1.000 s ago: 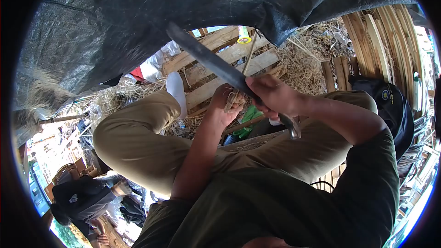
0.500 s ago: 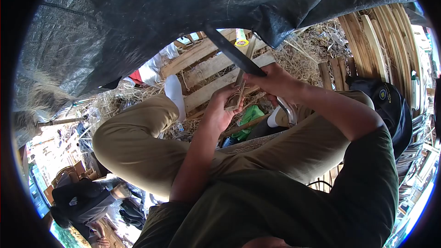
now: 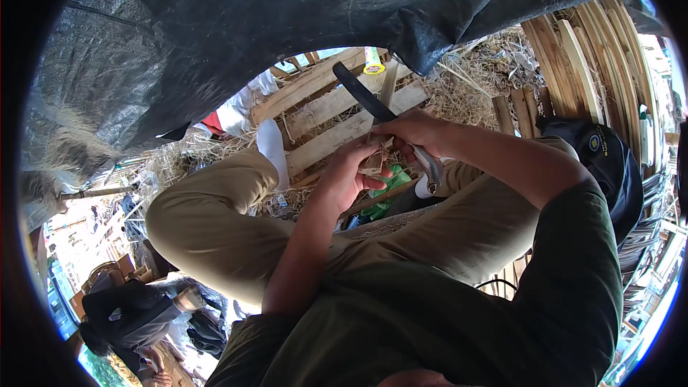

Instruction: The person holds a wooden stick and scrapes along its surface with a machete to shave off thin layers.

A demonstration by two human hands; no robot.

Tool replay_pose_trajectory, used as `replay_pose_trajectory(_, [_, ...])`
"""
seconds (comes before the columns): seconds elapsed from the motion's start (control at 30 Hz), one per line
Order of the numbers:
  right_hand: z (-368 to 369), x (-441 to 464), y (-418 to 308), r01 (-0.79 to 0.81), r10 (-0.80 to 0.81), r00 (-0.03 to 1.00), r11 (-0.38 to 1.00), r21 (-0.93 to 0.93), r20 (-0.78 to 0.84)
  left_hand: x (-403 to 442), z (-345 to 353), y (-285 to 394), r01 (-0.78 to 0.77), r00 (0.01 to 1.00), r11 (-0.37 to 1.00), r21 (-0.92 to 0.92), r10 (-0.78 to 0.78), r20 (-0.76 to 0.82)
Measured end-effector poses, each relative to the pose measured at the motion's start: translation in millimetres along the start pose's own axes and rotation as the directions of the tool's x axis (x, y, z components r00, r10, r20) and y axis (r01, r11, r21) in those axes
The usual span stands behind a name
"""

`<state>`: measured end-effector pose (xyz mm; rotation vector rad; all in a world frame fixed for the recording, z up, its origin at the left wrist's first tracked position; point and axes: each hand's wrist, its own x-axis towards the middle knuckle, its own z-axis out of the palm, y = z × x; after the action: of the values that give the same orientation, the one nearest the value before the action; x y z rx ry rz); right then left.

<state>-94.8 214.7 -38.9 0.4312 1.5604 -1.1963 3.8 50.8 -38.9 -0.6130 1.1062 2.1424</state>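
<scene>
My right hand (image 3: 416, 135) is closed around the middle of a large curved knife (image 3: 362, 93). Its long dark end slants up and to the left, and a shiny metal end sticks out below my fist. Close beside it, my left hand (image 3: 351, 168) grips a small piece of wood (image 3: 372, 164), with thumb and forefinger near the knife and the other fingers partly curled. The hands almost touch, so I cannot tell whether the knife meets the wood.
Wooden slats (image 3: 322, 115) and straw (image 3: 466, 86) lie before my crossed legs. A black tarp (image 3: 251, 21) hangs overhead. Planks (image 3: 573, 72) and a black bag (image 3: 598, 165) are at the right; a green plastic bag (image 3: 387, 193) lies below my hands. Another person (image 3: 129, 315) sits at lower left.
The knife's dark end has dropped and shifted slightly right, and my right hand has moved a little down and left. The left hand has turned, showing the wood piece more clearly.
</scene>
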Motion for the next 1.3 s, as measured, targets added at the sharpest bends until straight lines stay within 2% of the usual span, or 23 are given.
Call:
replay_pose_trajectory(0.1, [-4, -3, -4, 0.063, -0.064, 0.998, 0.997, -0.053, -0.022, -11, 8, 2, 0.06, 0.991, 0.996, -0.059, -0.066, -0.12])
replay_pose_trajectory(0.2, [-7, -2, -3, 0.129, -0.135, 0.989, 0.985, -0.115, -0.051, -11, -12, -11, 0.113, 0.993, 0.982, -0.15, -0.105, 0.056])
replay_pose_trajectory(0.3, [-7, -1, -2, 0.127, -0.133, 0.99, 0.985, -0.117, -0.048, -14, -4, -11, 0.109, 0.993, 0.988, -0.11, -0.113, -0.034])
replay_pose_trajectory(0.5, [-4, -2, 0, 0.145, -0.15, 0.989, 0.961, -0.236, -0.001, 12, -11, -17, 0.081, 0.988, 0.974, -0.214, -0.106, -0.11])
replay_pose_trajectory(0.57, [-5, 3, 1, 0.193, -0.191, 0.981, 0.948, -0.254, 0.033, 25, -22, -22, 0.04, 0.997, 0.978, -0.203, -0.052, -0.055])
replay_pose_trajectory(0.7, [5, 0, 2, 0.157, -0.156, 0.988, 0.976, -0.154, 0.018, 42, -29, -19, -0.03, 0.999, 0.964, -0.265, 0.038, 0.024])
replay_pose_trajectory(0.77, [13, -14, 0, 0.103, -0.101, 0.993, 0.994, -0.043, 0.058, 69, -52, -29, -0.099, 0.995, 0.967, -0.234, 0.1, -0.005])
replay_pose_trajectory(0.9, [28, -28, 9, 0.132, -0.113, 0.984, 0.983, -0.13, 0.14, 64, -33, -10, -0.152, 0.981, 0.977, -0.15, 0.131, -0.142])
replay_pose_trajectory(1.03, [35, -45, 10, 0.128, -0.075, 0.961, 0.974, -0.188, 0.267, 115, -66, -31, 0.026, 0.988, 0.977, -0.209, 0.007, 0.155])
replay_pose_trajectory(1.1, [31, -47, 4, 0.146, -0.08, 0.966, 0.954, -0.261, 0.247, 133, -72, -38, 0.093, 0.953, 0.967, -0.238, -0.017, 0.303])
replay_pose_trajectory(1.13, [27, -46, 0, 0.155, -0.085, 0.968, 0.942, -0.298, 0.235, 133, -71, -41, 0.081, 0.956, 0.962, -0.26, -0.001, 0.292])
replay_pose_trajectory(1.23, [7, -37, -11, 0.315, -0.278, 0.948, 0.766, -0.56, 0.152, 123, -58, -37, 0.056, 0.973, 0.945, -0.321, 0.02, 0.229])
replay_pose_trajectory(1.3, [-14, -26, -13, 0.366, -0.322, 0.93, 0.752, -0.548, 0.179, 113, -50, -26, 0.069, 0.988, 0.933, -0.354, -0.016, 0.152])
